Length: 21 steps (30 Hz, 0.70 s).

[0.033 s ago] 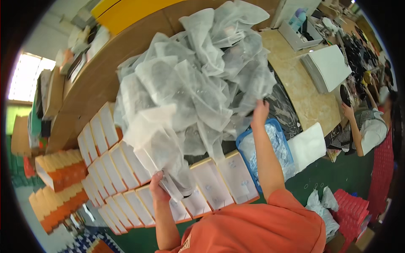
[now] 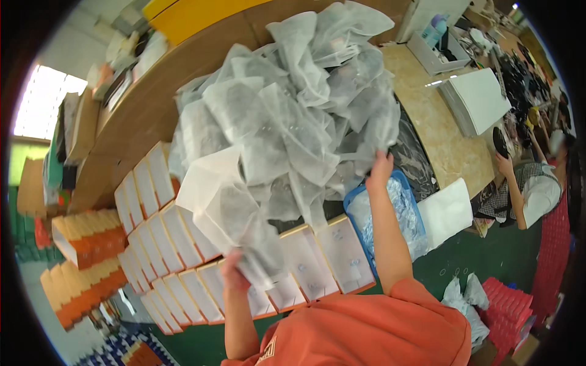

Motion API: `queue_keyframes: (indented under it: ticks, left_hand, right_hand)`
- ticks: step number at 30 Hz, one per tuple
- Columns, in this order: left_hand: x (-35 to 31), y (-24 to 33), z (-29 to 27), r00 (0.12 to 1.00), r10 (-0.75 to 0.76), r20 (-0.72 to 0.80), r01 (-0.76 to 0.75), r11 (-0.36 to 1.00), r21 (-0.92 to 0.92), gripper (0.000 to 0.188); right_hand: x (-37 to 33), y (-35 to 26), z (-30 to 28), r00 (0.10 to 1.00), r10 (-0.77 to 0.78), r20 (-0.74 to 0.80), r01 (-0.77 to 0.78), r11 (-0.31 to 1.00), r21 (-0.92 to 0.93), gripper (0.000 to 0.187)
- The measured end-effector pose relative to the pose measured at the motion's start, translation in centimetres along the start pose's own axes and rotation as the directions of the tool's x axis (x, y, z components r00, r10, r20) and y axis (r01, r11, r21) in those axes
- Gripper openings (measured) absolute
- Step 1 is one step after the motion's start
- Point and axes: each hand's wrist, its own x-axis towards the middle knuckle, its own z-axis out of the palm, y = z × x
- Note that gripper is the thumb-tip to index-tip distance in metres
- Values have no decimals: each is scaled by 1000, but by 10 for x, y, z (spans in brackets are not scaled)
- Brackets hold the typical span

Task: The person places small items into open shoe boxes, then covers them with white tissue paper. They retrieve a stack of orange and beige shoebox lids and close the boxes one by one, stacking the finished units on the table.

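A large heap of whitish, see-through non-woven bags (image 2: 274, 122) fills the middle of the table, with dim dark shapes showing inside some. My left hand (image 2: 234, 271) is closed on a bag (image 2: 223, 207) at the near left of the heap, just above the open boxes; what lies inside that bag is blurred. At the heap's right edge my right hand (image 2: 380, 171) grips the bottom of another bag (image 2: 377, 137). Beside the right forearm stands a blue basket (image 2: 348, 204) lined with crumpled clear plastic.
Rows of open white-lined shoe boxes (image 2: 305, 262) run along the near and left sides. Stacked orange boxes (image 2: 91, 238) stand farther left. On the right are a stack of white sheets (image 2: 476, 100), a grey bin (image 2: 436, 55), a white cloth (image 2: 447, 213) and a co-worker (image 2: 531, 189).
The bag in my left hand has shifted, its upper end now spread out more to the left. My left hand is slightly lower and blurred; my right hand has hardly moved.
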Motion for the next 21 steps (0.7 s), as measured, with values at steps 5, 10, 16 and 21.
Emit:
queue_keyframes:
  ticks: [5, 10, 16, 21]
  left_hand:
    - [-42, -83, -22, 945, -275, -175, 264, 961, -86, 77]
    - [-98, -117, -42, 890, -442, -111, 427, 894, -134, 68]
    - [-107, -139, -93, 991, -134, -23, 132, 899, 417, 65]
    - [-55, -174, -64, 1000, -30, 3, 8, 347, 938, 64]
  right_hand:
    - [-120, -30, -66, 751, 518, 409, -633, 742, 222, 41]
    - [-217, -65, -128, 654, 306, 692, -367, 928, -64, 47]
    - [-292, -63, -148, 604, 395, 693, 145, 800, -583, 54]
    - [-315, 6, -116, 598, 382, 705, 735, 89, -672, 45]
